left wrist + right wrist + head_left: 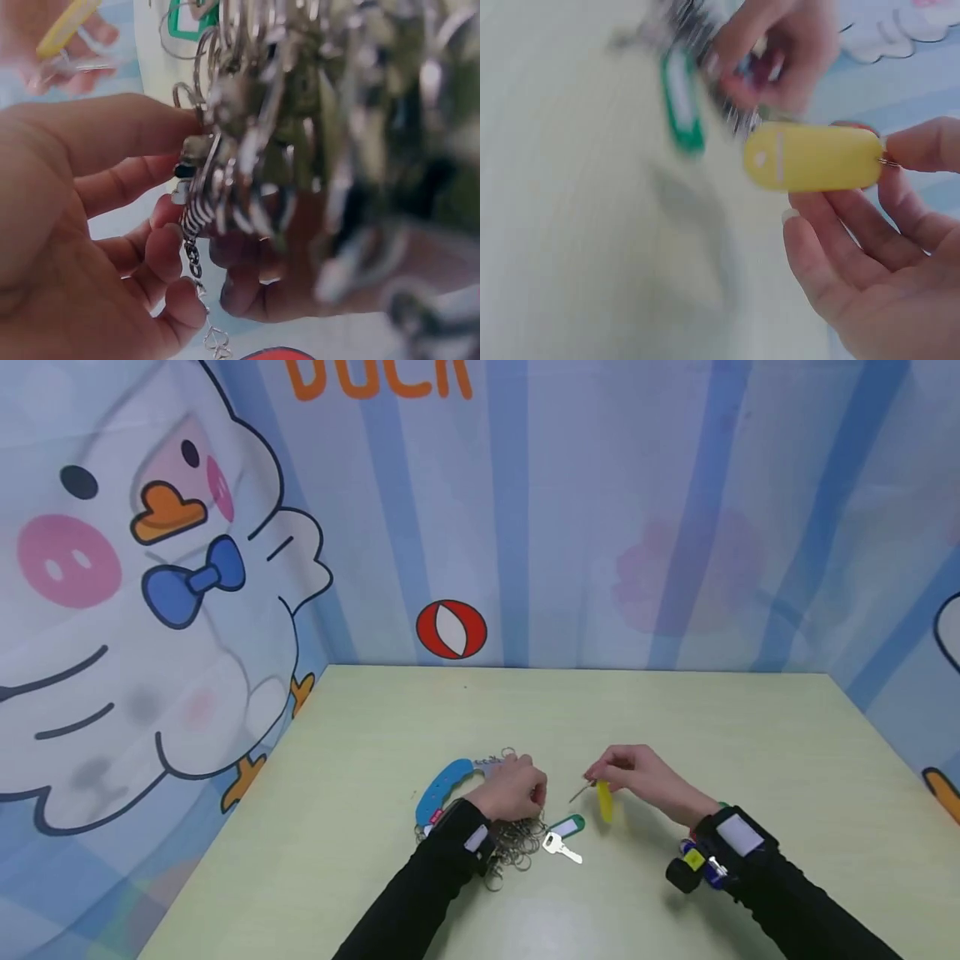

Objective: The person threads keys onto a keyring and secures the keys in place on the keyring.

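Observation:
My left hand (510, 789) pinches a bunch of metal key rings (247, 150) between thumb and fingers, and a thin chain (216, 339) hangs below them. To the right, my right hand (645, 777) is raised off the table, pinching a yellow key tag (817, 159) at the small ring on its end. A thin metal piece (579, 792), too small to make out, sticks out beside that tag. Between the hands lie a green key tag (567, 826) and a silver key (562, 847), next to the rings. A blue curved object (442, 789) lies left of my left hand.
The pale tabletop (675, 710) stretches around both hands. Behind it hangs a blue striped cloth (555, 527) with a cartoon duck (255, 468). Both wrists wear dark straps, and a bulky device (686, 872) juts from the right one.

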The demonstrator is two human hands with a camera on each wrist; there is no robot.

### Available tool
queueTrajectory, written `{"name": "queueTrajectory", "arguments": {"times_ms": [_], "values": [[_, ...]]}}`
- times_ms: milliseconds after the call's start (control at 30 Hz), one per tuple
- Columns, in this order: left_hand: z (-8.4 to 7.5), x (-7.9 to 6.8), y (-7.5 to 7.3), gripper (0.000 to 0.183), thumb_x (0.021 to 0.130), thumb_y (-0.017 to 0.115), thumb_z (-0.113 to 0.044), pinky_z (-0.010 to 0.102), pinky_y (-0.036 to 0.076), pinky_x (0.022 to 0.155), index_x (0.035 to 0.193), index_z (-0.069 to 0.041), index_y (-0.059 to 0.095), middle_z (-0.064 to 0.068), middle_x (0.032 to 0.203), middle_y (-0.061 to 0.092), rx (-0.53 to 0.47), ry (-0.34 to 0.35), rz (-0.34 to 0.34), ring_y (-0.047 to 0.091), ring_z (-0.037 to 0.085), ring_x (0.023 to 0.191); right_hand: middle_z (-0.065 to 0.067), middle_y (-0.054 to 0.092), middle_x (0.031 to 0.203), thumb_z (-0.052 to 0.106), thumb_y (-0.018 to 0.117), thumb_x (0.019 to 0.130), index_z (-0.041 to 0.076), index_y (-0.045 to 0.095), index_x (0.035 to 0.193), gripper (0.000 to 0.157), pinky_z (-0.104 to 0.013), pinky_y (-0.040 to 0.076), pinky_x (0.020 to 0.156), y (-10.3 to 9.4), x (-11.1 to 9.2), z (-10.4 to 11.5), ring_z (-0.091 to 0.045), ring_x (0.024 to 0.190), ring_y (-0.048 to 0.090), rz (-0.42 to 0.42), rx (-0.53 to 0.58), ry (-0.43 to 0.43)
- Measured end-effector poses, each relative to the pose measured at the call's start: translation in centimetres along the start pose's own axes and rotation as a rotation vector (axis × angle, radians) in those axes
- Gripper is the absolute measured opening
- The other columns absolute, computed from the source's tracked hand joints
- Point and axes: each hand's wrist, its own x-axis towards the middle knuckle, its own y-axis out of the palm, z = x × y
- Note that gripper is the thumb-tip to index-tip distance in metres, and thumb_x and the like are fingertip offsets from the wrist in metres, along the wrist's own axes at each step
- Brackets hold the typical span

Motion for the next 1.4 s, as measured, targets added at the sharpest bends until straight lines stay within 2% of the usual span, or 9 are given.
{"name": "queueTrajectory", "arguments": {"times_ms": [133, 233, 300, 467, 633, 733, 867, 1067, 1400], "values": [[0.8, -0.3, -0.3, 0.012, 0.084, 0.068, -0.01, 0.021, 0.032, 0.068, 0.077, -0.013, 0.06, -0.004, 0.077, 0.048, -0.216, 0.027, -0.028, 0.041, 0.012, 0.076, -0.017, 0.067, 0.118, 0.027, 0.05, 0.1, -0.003, 0.059, 0.107, 0.033, -0.037, 0.049, 0.098, 1.2, 1.2, 0.9, -0.021, 0.11, 0.063, 0.098, 0.245, -0.001], [1.7, -0.8, -0.4, 0.01, 0.09, 0.062, -0.007, 0.021, 0.036, 0.063, 0.083, -0.011, 0.057, -0.001, 0.08, 0.052, -0.47, 0.025, -0.071, 0.046, 0.012, 0.074, -0.012, 0.069, 0.11, 0.027, 0.049, 0.1, -0.003, 0.059, 0.108, 0.033, -0.034, 0.049, 0.098, 1.7, 1.9, 1.2, -0.019, 0.108, 0.066, 0.137, 0.384, -0.01], [2.1, -1.1, -0.5, 0.01, 0.092, 0.06, -0.008, 0.021, 0.039, 0.06, 0.086, -0.011, 0.054, 0.0, 0.083, 0.054, -0.573, 0.007, -0.105, 0.049, 0.012, 0.074, -0.008, 0.068, 0.104, 0.025, 0.049, 0.101, -0.001, 0.058, 0.107, 0.029, -0.031, 0.05, 0.096, 1.8, 2.3, 1.3, -0.018, 0.104, 0.067, 0.146, 0.452, -0.011], [2.5, -1.7, -0.7, 0.009, 0.094, 0.059, -0.009, 0.023, 0.042, 0.057, 0.088, -0.012, 0.053, 0.003, 0.086, 0.059, -0.69, -0.048, -0.17, 0.053, 0.014, 0.071, -0.004, 0.065, 0.1, 0.019, 0.047, 0.101, 0.002, 0.056, 0.107, 0.02, -0.028, 0.053, 0.091, 1.7, 2.5, 1.0, -0.016, 0.098, 0.069, 0.17, 0.525, -0.003], [2.2, -1.9, -0.7, 0.007, 0.094, 0.059, -0.01, 0.023, 0.043, 0.058, 0.089, -0.011, 0.055, 0.003, 0.087, 0.059, -0.728, -0.069, -0.203, 0.053, 0.014, 0.071, -0.003, 0.067, 0.101, 0.021, 0.047, 0.102, 0.004, 0.057, 0.109, 0.021, -0.028, 0.052, 0.091, 1.6, 2.2, 0.6, -0.016, 0.097, 0.068, 0.174, 0.559, 0.001], [2.2, -1.9, -0.6, 0.005, 0.094, 0.06, -0.008, 0.024, 0.045, 0.059, 0.091, -0.009, 0.056, 0.004, 0.087, 0.06, -0.743, -0.069, -0.208, 0.055, 0.014, 0.07, -0.007, 0.067, 0.105, 0.024, 0.048, 0.102, -0.001, 0.057, 0.114, 0.029, -0.028, 0.053, 0.088, 1.8, 2.3, 0.4, -0.016, 0.092, 0.067, 0.136, 0.509, 0.02], [2.2, -1.9, -0.5, 0.004, 0.093, 0.061, -0.005, 0.029, 0.051, 0.064, 0.092, -0.007, 0.058, 0.007, 0.088, 0.062, -0.776, -0.054, -0.208, 0.059, 0.018, 0.072, -0.018, 0.066, 0.108, 0.026, 0.053, 0.099, -0.006, 0.058, 0.12, 0.038, -0.028, 0.053, 0.078, 2.6, 3.0, 0.4, -0.017, 0.083, 0.065, 0.069, 0.273, 0.027], [2.3, -2.1, -0.6, 0.002, 0.092, 0.062, -0.005, 0.035, 0.055, 0.07, 0.093, -0.005, 0.06, 0.009, 0.09, 0.064, -0.787, -0.038, -0.194, 0.065, 0.021, 0.077, -0.019, 0.068, 0.101, 0.019, 0.058, 0.096, 0.003, 0.068, 0.111, 0.024, -0.026, 0.048, 0.067, 4.3, 3.9, 1.3, -0.015, 0.078, 0.058, 0.063, -0.06, -0.089], [2.4, -2.2, -0.7, 0.004, 0.093, 0.062, -0.007, 0.037, 0.057, 0.069, 0.096, -0.005, 0.063, 0.008, 0.087, 0.064, -0.772, -0.032, -0.193, 0.065, 0.018, 0.07, -0.012, 0.067, 0.09, 0.017, 0.058, 0.096, 0.003, 0.069, 0.102, 0.019, -0.022, 0.044, 0.058, 5.0, 4.1, 2.5, -0.011, 0.068, 0.05, 0.095, -0.144, -0.178]]}}
